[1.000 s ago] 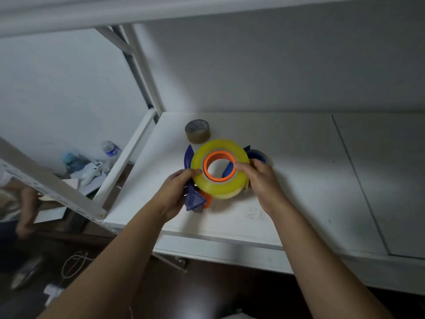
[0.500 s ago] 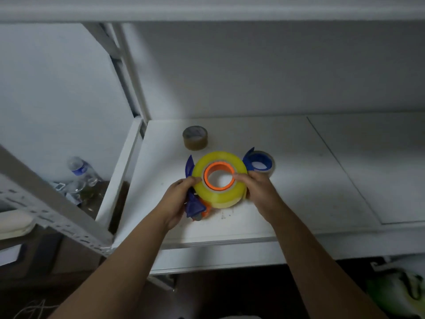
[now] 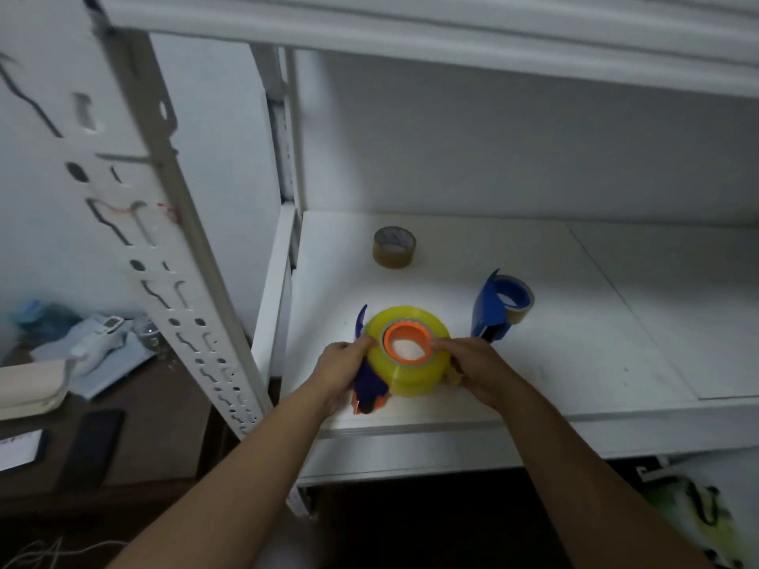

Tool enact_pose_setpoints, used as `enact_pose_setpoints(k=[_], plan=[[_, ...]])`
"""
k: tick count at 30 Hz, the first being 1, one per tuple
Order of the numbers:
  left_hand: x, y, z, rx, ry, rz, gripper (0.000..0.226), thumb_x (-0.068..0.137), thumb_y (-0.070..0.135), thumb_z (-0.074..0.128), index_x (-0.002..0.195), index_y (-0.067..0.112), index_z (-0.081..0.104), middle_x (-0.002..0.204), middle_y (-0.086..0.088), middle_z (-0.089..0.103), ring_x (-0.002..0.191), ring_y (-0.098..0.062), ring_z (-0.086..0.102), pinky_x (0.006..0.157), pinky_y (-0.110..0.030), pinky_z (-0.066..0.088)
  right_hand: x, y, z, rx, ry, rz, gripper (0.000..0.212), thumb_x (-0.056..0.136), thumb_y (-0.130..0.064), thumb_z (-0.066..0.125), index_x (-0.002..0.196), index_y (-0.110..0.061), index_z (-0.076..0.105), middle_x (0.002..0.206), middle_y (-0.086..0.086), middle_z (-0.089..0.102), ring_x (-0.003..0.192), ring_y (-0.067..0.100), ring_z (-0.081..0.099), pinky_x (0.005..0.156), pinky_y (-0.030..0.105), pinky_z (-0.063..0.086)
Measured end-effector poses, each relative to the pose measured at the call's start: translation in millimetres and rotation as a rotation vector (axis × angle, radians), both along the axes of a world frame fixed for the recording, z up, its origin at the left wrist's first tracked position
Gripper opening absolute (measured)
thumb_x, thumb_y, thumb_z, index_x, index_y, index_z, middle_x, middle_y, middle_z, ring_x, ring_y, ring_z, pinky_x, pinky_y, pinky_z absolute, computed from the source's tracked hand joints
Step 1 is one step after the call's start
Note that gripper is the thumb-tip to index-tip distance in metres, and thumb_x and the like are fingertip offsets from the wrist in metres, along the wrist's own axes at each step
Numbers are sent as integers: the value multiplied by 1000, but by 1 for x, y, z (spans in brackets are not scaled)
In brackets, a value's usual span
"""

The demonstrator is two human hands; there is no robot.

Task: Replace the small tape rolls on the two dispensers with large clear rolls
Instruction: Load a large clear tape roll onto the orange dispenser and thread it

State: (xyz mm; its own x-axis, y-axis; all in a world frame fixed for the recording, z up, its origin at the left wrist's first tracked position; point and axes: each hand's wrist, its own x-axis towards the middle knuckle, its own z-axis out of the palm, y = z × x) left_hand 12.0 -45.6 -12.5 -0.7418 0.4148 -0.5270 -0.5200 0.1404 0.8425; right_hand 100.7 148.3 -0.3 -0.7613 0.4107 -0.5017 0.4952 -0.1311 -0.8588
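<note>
Fingers of left hand (image 3: pixel 343 365) curled round near dispenser (image 3: pixel 367 388), thumb against big roll (image 3: pixel 406 351). Fingers of right hand (image 3: pixel 476 369) curled on the roll's right flank, index fingertip at orange core (image 3: pixel 406 342). Big roll held flat on the near dispenser, at front edge of shelf (image 3: pixel 616 355); seated on the hub or only resting there, cannot tell, underside hidden. Tape end not visibly threaded to the cutter. Loose small roll (image 3: pixel 394 247) upright toward the back, well apart; probably the one taken off. Second dispenser (image 3: pixel 493 308) just right, small roll still on it, untouched. Judged: first swap nearly done; second swap wholly left. No second large roll in view.
</note>
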Motion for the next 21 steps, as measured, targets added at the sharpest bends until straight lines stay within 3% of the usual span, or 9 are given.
enact_pose_setpoints(k=[2, 4, 8, 13, 15, 18, 21], plan=[[-3, 0, -4, -58, 54, 6, 28, 87, 27, 63, 86, 0, 60, 73, -13, 62, 56, -20, 61, 47, -25, 47, -4, 1, -1, 120, -48, 18, 30, 78, -37, 73, 79, -7, 68, 69, 12, 58, 63, 23, 55, 59, 32, 44], [-10, 0, -10, -179, 176, -39, 34, 86, 37, 63, 74, 5, 59, 68, -10, 61, 60, -21, 58, 55, -30, 45, -8, 2, -4, 219, -77, 34, 29, 77, -38, 71, 76, -9, 64, 65, 11, 55, 60, 23, 53, 57, 33, 42], [-24, 4, -10, -373, 380, -121, 47, 87, 48, 56, 59, 10, 51, 59, -6, 57, 60, -22, 54, 57, -31, 40, -11, 0, -7, 345, -100, 53, 31, 83, -39, 66, 92, -9, 63, 77, 10, 64, 67, 23, 60, 57, 33, 46], [-31, 12, -3, -477, 523, -101, 45, 90, 39, 54, 56, 10, 52, 57, -8, 57, 62, -24, 54, 54, -30, 38, -19, 5, -7, 462, -111, 66, 37, 83, -43, 64, 101, -11, 62, 90, 10, 65, 79, 23, 62, 67, 34, 48], [-34, 15, -2, -511, 551, -135, 36, 92, 37, 52, 67, 11, 59, 64, -4, 59, 70, -24, 59, 56, -29, 41, -24, 6, -6, 548, -112, 108, 39, 85, -41, 62, 98, -5, 63, 89, 12, 64, 77, 22, 59, 66, 33, 45], [-38, 17, -6, -460, 475, -159, 36, 93, 43, 49, 112, 14, 58, 98, -8, 66, 90, -27, 65, 73, -33, 53, -25, 7, -5, 768, -182, 238, 42, 89, -47, 55, 102, -7, 60, 91, 8, 63, 82, 23, 59, 68, 33, 45], [-37, 15, -10, -387, 414, -164, 33, 97, 45, 43, 111, 17, 53, 98, -12, 67, 79, -26, 66, 59, -30, 50, -17, 12, -7, 976, -81, 369, 52, 92, -54, 48, 131, -19, 45, 122, 2, 55, 107, 23, 57, 82, 38, 51]])
